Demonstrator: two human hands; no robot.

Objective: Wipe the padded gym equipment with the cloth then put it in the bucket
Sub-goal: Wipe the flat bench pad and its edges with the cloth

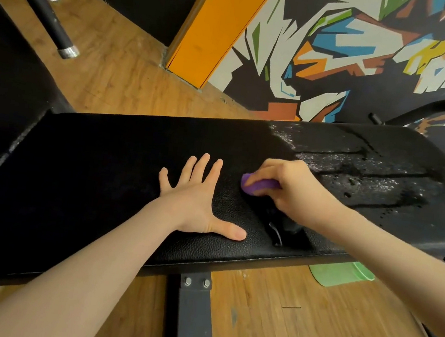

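A black padded bench [103,170] stretches across the middle of the view. Its right part is wet, with droplets and streaks. My left hand [198,199] lies flat on the pad with fingers spread. Just to its right, my right hand [289,187] grips a bunched purple cloth [255,185] and presses it on the pad near the wet patch. A green bucket [340,272] shows partly on the floor below the bench's near edge, mostly hidden by the pad and my right forearm.
The bench's grey metal leg [194,316] stands on the wooden floor [295,317] in front of me. Black bars with metal ends [67,51] lean at the upper left. An orange post [210,27] and a painted wall [371,46] lie behind the bench.
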